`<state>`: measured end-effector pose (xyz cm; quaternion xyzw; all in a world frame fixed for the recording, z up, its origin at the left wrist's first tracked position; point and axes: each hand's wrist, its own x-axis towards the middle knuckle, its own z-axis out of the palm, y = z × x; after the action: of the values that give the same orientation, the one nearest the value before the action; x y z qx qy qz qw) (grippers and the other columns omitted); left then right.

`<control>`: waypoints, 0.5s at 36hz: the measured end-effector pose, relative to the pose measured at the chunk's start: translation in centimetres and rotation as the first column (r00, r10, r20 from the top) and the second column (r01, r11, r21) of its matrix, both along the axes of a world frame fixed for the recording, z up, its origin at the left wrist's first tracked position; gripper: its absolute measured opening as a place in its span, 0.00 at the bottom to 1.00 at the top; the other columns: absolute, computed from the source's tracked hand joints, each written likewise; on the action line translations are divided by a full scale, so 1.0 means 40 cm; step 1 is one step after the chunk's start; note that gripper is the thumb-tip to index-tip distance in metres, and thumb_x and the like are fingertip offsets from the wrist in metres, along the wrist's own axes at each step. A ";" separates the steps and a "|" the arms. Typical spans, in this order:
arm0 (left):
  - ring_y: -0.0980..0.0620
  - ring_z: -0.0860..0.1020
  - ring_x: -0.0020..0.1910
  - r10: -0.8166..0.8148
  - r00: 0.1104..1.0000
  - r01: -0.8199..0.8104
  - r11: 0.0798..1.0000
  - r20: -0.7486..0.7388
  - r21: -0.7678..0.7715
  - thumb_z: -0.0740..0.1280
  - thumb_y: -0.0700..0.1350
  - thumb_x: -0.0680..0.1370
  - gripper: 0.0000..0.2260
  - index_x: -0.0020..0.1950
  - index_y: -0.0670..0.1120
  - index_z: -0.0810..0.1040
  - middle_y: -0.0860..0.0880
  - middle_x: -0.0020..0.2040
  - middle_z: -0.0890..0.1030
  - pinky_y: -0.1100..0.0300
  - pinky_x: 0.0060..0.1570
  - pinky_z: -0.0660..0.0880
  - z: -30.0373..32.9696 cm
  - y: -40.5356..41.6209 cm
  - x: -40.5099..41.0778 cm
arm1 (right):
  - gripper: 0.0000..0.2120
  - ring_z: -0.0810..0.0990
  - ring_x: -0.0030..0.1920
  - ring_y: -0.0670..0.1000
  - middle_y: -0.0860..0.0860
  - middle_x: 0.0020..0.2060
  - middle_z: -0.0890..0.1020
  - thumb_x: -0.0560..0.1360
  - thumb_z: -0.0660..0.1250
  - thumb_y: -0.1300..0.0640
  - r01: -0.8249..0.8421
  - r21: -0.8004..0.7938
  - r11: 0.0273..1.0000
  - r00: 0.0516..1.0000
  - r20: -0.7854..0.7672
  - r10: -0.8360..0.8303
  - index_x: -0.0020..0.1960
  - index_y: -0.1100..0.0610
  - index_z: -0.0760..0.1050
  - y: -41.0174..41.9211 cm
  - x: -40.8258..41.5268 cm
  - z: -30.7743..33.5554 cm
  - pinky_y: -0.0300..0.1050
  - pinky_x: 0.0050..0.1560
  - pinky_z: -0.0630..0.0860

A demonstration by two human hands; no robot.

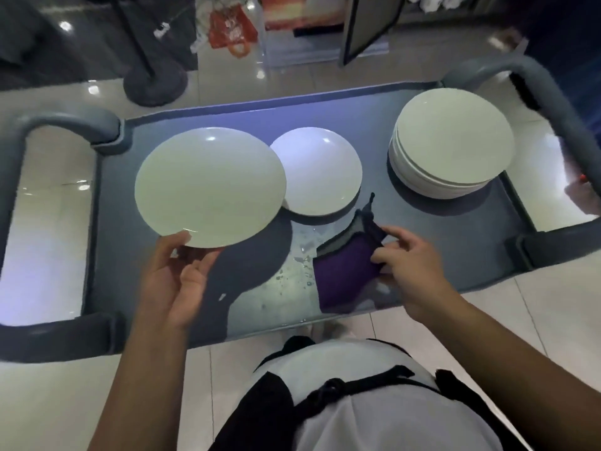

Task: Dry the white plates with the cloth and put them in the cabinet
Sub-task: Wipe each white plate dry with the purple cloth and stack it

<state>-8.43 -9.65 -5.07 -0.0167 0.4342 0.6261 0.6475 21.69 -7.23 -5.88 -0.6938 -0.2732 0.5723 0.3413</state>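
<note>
Grey plastic cart (pixel 422 236): left hand (pixel 175 278) grips round white plate (pixel 208 187); right hand (pixel 406 255) pinches purple cloth (pixel 344 271); plate stack (pixel 452 141) at two o'clock.

Looks like a restaurant/café floor: grey service cart (pixel 325 131) w/ stacked white plates (pixel 452 141), glossy tiled floor (pixel 48 385), stanchion base (pixel 156 83).

No lettering, label, brand or number can be read on anything in view
</note>
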 end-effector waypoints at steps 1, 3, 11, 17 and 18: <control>0.54 0.85 0.46 0.025 1.000 -0.025 1.000 0.000 -0.001 0.59 0.38 0.83 0.13 0.46 0.47 0.82 0.52 0.48 0.85 0.63 0.44 0.81 0.008 -0.013 -0.003 | 0.22 0.77 0.41 0.55 0.51 0.34 0.75 0.73 0.66 0.73 -0.034 0.029 0.999 0.999 -0.031 0.035 0.58 0.50 0.80 0.009 0.007 0.015 0.56 0.48 0.79; 0.53 0.85 0.47 0.067 0.998 -0.067 0.998 -0.004 -0.005 0.59 0.39 0.83 0.15 0.44 0.47 0.83 0.52 0.47 0.85 0.62 0.44 0.81 0.022 -0.035 -0.009 | 0.23 0.76 0.38 0.51 0.48 0.32 0.72 0.73 0.65 0.75 -0.091 0.082 0.992 0.990 -0.100 0.099 0.58 0.52 0.80 0.023 0.027 0.043 0.56 0.49 0.78; 0.55 0.86 0.41 0.112 0.991 -0.107 0.992 -0.071 0.069 0.55 0.39 0.85 0.26 0.34 0.47 0.86 0.53 0.39 0.86 0.61 0.44 0.83 0.077 -0.102 0.022 | 0.26 0.76 0.49 0.59 0.60 0.48 0.75 0.74 0.65 0.74 -0.218 -0.020 0.976 0.971 0.096 0.219 0.69 0.57 0.74 0.076 0.199 -0.018 0.57 0.49 0.78; 0.55 0.86 0.45 0.146 0.983 -0.138 0.987 -0.111 0.080 0.57 0.37 0.84 0.24 0.37 0.49 0.88 0.53 0.44 0.86 0.61 0.50 0.82 0.068 -0.133 0.034 | 0.23 0.74 0.61 0.57 0.55 0.58 0.75 0.71 0.76 0.56 -0.601 0.000 0.799 0.550 0.725 0.414 0.64 0.54 0.75 -0.031 0.171 -0.116 0.49 0.61 0.70; 0.55 0.86 0.45 0.155 0.982 -0.147 0.986 -0.110 0.077 0.57 0.37 0.83 0.24 0.36 0.49 0.88 0.53 0.43 0.86 0.61 0.50 0.82 0.069 -0.138 0.039 | 0.21 0.74 0.59 0.54 0.52 0.57 0.74 0.72 0.76 0.52 -0.668 0.003 0.744 0.493 0.750 0.440 0.62 0.53 0.76 -0.047 0.141 -0.124 0.48 0.60 0.71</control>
<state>-6.86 -15.16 -2.31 0.0087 0.4468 0.6879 0.5719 27.34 -9.11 -10.82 -0.6706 -0.6745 0.2913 0.1026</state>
